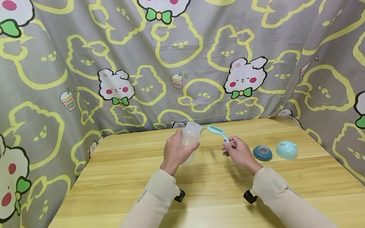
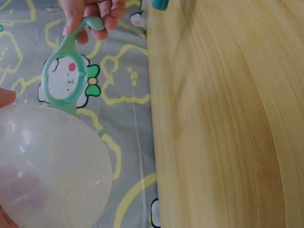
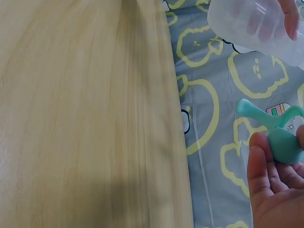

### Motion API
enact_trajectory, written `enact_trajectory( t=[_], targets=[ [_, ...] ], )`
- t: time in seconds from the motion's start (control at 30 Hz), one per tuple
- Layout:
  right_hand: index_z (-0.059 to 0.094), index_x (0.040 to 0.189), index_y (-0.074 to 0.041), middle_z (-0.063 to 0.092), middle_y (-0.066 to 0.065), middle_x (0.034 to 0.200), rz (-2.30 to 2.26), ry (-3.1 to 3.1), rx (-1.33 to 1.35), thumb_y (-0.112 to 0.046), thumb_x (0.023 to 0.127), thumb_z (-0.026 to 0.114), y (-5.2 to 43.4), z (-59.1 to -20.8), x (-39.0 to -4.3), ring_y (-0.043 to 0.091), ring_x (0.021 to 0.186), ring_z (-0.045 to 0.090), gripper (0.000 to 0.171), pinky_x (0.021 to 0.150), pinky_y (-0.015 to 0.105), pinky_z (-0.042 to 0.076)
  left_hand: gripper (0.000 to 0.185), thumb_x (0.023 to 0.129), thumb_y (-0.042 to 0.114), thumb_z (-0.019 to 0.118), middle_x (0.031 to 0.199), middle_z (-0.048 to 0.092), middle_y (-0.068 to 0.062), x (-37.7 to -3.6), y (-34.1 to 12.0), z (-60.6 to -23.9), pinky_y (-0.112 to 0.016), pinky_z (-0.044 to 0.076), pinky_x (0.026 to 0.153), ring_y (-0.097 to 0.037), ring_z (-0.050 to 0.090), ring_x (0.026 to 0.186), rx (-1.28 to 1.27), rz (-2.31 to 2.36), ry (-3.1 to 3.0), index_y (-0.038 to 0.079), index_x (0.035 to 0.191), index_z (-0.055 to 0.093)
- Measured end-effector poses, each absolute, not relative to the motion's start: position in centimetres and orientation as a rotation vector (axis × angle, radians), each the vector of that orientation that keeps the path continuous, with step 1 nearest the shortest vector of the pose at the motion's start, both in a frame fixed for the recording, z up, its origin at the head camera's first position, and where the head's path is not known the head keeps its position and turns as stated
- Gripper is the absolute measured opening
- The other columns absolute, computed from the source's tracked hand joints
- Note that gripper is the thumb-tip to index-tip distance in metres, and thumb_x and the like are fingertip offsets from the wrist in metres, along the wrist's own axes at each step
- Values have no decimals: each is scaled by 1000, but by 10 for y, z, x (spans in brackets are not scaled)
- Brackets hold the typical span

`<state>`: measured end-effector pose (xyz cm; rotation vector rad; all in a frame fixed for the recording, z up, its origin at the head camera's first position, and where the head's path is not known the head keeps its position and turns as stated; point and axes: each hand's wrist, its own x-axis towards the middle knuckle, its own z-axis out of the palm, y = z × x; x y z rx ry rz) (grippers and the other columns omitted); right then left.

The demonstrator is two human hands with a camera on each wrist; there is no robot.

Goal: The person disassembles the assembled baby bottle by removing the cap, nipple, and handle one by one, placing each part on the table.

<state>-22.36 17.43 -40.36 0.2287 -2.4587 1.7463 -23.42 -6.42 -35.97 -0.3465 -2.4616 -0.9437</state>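
My left hand (image 1: 175, 151) grips a translucent baby bottle (image 1: 190, 137), its uncapped threaded mouth tilted up and away. The rounded base of the bottle (image 2: 52, 166) fills the lower left of the left wrist view. My right hand (image 1: 238, 152) pinches one arm of a mint-green bottle handle (image 1: 225, 137), a ring with two curved arms. The ring is held up beside the bottle mouth, its other arm pointing toward it. In the right wrist view, thumb and fingers close around the knobbed end of the handle (image 3: 284, 146).
Right of my right hand, a dark blue collar with a clear nipple (image 1: 263, 153) lies on the wooden table (image 1: 118, 189). Beside it sits a mint-green domed cap (image 1: 286, 150). A patterned grey curtain (image 1: 156, 105) hangs behind the table and along both sides.
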Motion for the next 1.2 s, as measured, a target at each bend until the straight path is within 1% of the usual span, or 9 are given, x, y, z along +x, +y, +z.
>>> enact_trajectory(
  t=[0.1,0.2,0.27,0.4,0.6,0.67,0.9,1.03,1.2],
  targets=[
    [51,118,5,68,12,93,1736,-2464,222,-20,102,50,176,-406,-224,24,83,68,30,77,38,54,65,70,44,80,93,66,-12,-233,-64,-359,-39,49,60,-27,61,76,-351,-945,-2459,3,117,61],
    [51,117,5,67,16,95,1729,-2467,223,-20,102,50,178,-409,-225,24,82,68,29,76,36,54,65,70,44,80,94,67,-12,-233,-64,-359,-39,49,61,-27,61,77,-357,-947,-2456,3,117,62],
    [51,116,5,66,20,96,1729,-2467,225,-18,102,49,178,-411,-225,23,81,68,27,76,37,54,65,70,44,80,94,67,-12,-233,-64,-360,-39,49,61,-27,62,77,-355,-946,-2461,3,117,62],
    [51,116,5,66,21,97,1720,-2474,216,-17,102,49,180,-414,-225,23,80,68,26,78,43,54,64,71,45,79,94,67,-12,-234,-64,-361,-39,49,61,-27,62,77,-353,-945,-2466,3,116,62],
    [50,121,4,66,22,101,1719,-2493,209,-21,103,48,183,-415,-225,21,82,68,31,81,48,52,64,71,44,79,94,67,-11,-234,-65,-360,-37,49,59,-26,61,76,-360,-945,-2462,3,116,62],
    [49,122,5,66,23,101,1723,-2494,210,-22,103,48,184,-415,-225,21,82,68,33,81,47,52,64,71,44,79,94,67,-11,-234,-65,-360,-37,48,59,-26,61,75,-357,-943,-2466,3,117,61],
    [49,119,5,66,24,100,1727,-2504,195,-20,102,49,184,-418,-224,23,81,68,30,77,39,54,63,71,44,79,93,67,-11,-233,-65,-360,-37,48,59,-26,61,75,-361,-951,-2461,3,116,62],
    [48,121,6,65,24,101,1745,-2513,187,-19,102,48,185,-419,-223,24,82,68,31,78,42,53,62,71,44,79,92,67,-11,-233,-65,-360,-37,48,60,-26,61,75,-364,-962,-2456,3,115,62],
    [46,123,7,64,25,103,1758,-2520,178,-18,103,48,188,-419,-224,23,82,68,32,78,39,54,60,70,43,79,90,66,-10,-233,-65,-360,-37,48,59,-25,61,74,-367,-965,-2453,4,113,62]
  ],
)
